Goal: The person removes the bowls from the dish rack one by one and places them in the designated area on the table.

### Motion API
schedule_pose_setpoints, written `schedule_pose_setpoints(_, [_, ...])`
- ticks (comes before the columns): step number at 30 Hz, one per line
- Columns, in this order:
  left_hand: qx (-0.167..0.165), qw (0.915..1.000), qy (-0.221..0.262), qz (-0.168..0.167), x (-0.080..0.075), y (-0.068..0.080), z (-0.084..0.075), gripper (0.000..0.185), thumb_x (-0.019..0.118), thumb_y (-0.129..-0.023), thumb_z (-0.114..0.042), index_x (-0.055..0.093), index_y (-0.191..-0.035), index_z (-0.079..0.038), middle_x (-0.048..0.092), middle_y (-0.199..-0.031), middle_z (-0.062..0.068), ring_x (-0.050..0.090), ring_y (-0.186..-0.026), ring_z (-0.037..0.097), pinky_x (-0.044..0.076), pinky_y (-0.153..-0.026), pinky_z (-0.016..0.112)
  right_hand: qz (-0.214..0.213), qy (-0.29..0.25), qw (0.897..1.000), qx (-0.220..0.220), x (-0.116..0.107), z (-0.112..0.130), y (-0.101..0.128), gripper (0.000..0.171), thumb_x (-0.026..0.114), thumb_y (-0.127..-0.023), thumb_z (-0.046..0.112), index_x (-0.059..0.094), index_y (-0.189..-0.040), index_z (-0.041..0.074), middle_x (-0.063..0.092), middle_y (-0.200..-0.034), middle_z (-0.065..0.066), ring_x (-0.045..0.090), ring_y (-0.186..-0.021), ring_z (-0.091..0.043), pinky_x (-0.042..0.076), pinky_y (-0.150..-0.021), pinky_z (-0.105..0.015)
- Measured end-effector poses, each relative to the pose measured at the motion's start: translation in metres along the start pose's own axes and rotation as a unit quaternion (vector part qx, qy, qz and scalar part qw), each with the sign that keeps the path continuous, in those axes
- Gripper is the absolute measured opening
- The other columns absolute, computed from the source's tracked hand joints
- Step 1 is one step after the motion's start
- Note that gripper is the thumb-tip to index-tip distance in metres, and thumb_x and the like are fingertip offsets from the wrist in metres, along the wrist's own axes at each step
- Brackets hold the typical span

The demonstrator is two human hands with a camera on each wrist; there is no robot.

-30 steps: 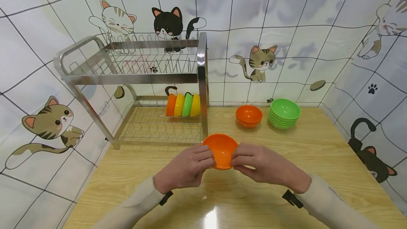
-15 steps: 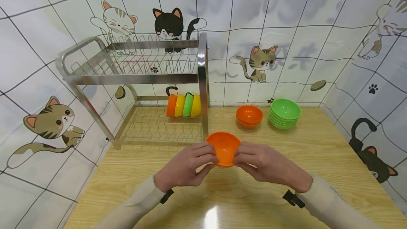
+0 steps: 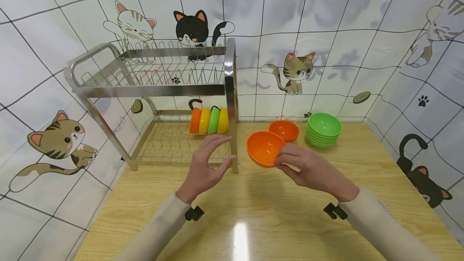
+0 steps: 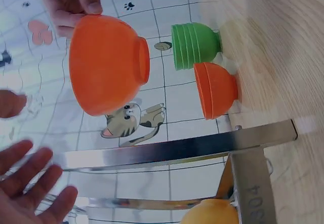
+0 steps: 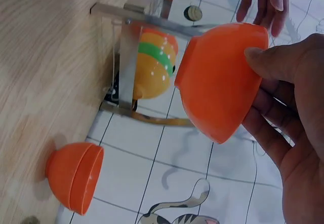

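My right hand (image 3: 308, 168) pinches the near rim of an orange bowl (image 3: 264, 148), held tilted above the table beside the dish rack's front post; the bowl (image 5: 223, 82) also fills the right wrist view and the bowl (image 4: 106, 64) shows in the left wrist view. My left hand (image 3: 206, 164) holds nothing, fingers spread, in front of the rack's lower shelf. Several bowls (image 3: 209, 120), orange, yellow and green, stand on edge on that shelf of the steel dish rack (image 3: 152, 92).
Another orange bowl (image 3: 286, 130) and a stack of green bowls (image 3: 324, 129) sit at the back of the wooden table (image 3: 275, 212). Tiled walls with cat stickers close in the left, back and right sides.
My left hand let go of the orange bowl and opened. My right hand alone lifted the bowl up and to the right, away from me.
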State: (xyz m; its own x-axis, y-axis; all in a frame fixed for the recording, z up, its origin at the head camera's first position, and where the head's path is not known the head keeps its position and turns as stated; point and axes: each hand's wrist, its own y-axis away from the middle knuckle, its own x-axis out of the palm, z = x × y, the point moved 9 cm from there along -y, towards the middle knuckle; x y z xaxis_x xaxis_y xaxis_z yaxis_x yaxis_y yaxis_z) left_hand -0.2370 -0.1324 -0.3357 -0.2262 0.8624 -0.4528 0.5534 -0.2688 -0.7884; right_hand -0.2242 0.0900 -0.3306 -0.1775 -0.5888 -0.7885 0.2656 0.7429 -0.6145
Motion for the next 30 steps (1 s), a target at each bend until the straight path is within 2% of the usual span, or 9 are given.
schedule_pose_setpoints(6, [-0.095, 0.9937, 0.032, -0.05, -0.002, -0.003, 0.031, 0.05, 0.078, -0.091, -0.013, 0.061, -0.138, -0.009, 0.068, -0.13, 0.01, 0.065, -0.118, 0.029, 0.055, -0.102, 0.043, -0.017, 0.014, 0.999, 0.031, -0.004, -0.029, 0.003, 0.038, 0.047, -0.107, 0.04, 0.071, -0.095, 0.014, 0.067, -0.097, 0.003, 0.062, -0.087, -0.009, 0.055, -0.078, -0.02])
schedule_pose_setpoints(8, [-0.123, 0.9898, 0.048, -0.053, 0.001, -0.004, 0.039, 0.051, 0.077, -0.093, -0.015, 0.059, -0.14, -0.012, 0.067, -0.132, 0.008, 0.065, -0.121, 0.025, 0.055, -0.103, 0.044, -0.025, 0.014, 0.999, 0.041, -0.004, -0.04, 0.004, 0.025, 0.057, -0.105, 0.031, 0.071, -0.095, 0.012, 0.068, -0.097, 0.001, 0.063, -0.089, -0.011, 0.056, -0.08, -0.024])
schedule_pose_setpoints(10, [-0.145, 0.9855, 0.07, -0.054, 0.004, -0.007, 0.046, 0.051, 0.076, -0.094, -0.016, 0.058, -0.142, -0.013, 0.066, -0.132, 0.009, 0.063, -0.123, 0.025, 0.054, -0.104, 0.046, -0.035, 0.015, 0.998, 0.052, -0.004, -0.051, 0.005, 0.006, 0.072, -0.097, 0.015, 0.071, -0.094, 0.01, 0.069, -0.097, 0.0, 0.064, -0.09, -0.013, 0.057, -0.079, -0.028])
schedule_pose_setpoints(11, [-0.154, 0.9833, 0.08, -0.055, 0.006, -0.008, 0.048, 0.051, 0.075, -0.095, -0.015, 0.058, -0.142, -0.013, 0.065, -0.132, 0.01, 0.062, -0.123, 0.026, 0.054, -0.105, 0.047, -0.043, 0.021, 0.997, 0.057, -0.005, -0.057, 0.005, 0.007, 0.077, -0.091, 0.008, 0.071, -0.093, 0.009, 0.069, -0.096, -0.001, 0.064, -0.089, -0.014, 0.057, -0.078, -0.03])
schedule_pose_setpoints(14, [-0.171, 0.9769, 0.114, -0.06, 0.012, -0.013, 0.055, 0.05, 0.072, -0.096, -0.01, 0.056, -0.143, -0.008, 0.063, -0.13, 0.017, 0.06, -0.123, 0.033, 0.053, -0.104, 0.053, -0.06, 0.036, 0.995, 0.077, -0.004, -0.076, 0.007, 0.027, 0.084, -0.075, -0.01, 0.07, -0.091, 0.007, 0.07, -0.093, -0.003, 0.064, -0.086, -0.016, 0.058, -0.073, -0.034])
schedule_pose_setpoints(20, [-0.18, 0.9668, 0.165, -0.075, 0.021, -0.021, 0.061, 0.046, 0.069, -0.098, -0.008, 0.057, -0.143, -0.006, 0.063, -0.128, 0.018, 0.061, -0.12, 0.034, 0.053, -0.103, 0.057, -0.052, 0.06, 0.987, 0.137, 0.003, -0.114, 0.013, 0.022, 0.084, -0.077, -0.008, 0.072, -0.09, 0.005, 0.071, -0.09, -0.005, 0.065, -0.084, -0.019, 0.06, -0.074, -0.039])
schedule_pose_setpoints(23, [-0.18, 0.9661, 0.167, -0.079, 0.024, -0.023, 0.062, 0.043, 0.068, -0.099, -0.012, 0.059, -0.141, -0.007, 0.065, -0.126, 0.016, 0.062, -0.116, 0.031, 0.055, -0.102, 0.049, -0.035, 0.064, 0.984, 0.165, 0.01, -0.131, 0.017, 0.018, 0.082, -0.08, -0.006, 0.073, -0.09, 0.005, 0.071, -0.091, -0.006, 0.064, -0.085, -0.021, 0.061, -0.076, -0.041])
schedule_pose_setpoints(27, [-0.197, 0.9646, 0.153, -0.086, 0.025, -0.024, 0.065, 0.039, 0.066, -0.1, -0.014, 0.06, -0.139, -0.008, 0.067, -0.122, 0.015, 0.063, -0.112, 0.027, 0.056, -0.097, 0.032, -0.01, 0.062, 0.978, 0.199, 0.02, -0.151, 0.023, 0.015, 0.079, -0.083, -0.005, 0.073, -0.092, 0.005, 0.07, -0.092, -0.006, 0.063, -0.086, -0.023, 0.06, -0.079, -0.043])
schedule_pose_setpoints(30, [-0.211, 0.9624, 0.147, -0.086, 0.025, -0.025, 0.067, 0.036, 0.066, -0.101, -0.015, 0.062, -0.136, -0.007, 0.067, -0.12, 0.014, 0.064, -0.11, 0.024, 0.055, -0.093, 0.024, 0.005, 0.058, 0.975, 0.216, 0.028, -0.162, 0.027, 0.014, 0.078, -0.084, -0.004, 0.073, -0.093, 0.005, 0.071, -0.093, -0.007, 0.064, -0.088, -0.024, 0.06, -0.081, -0.044])
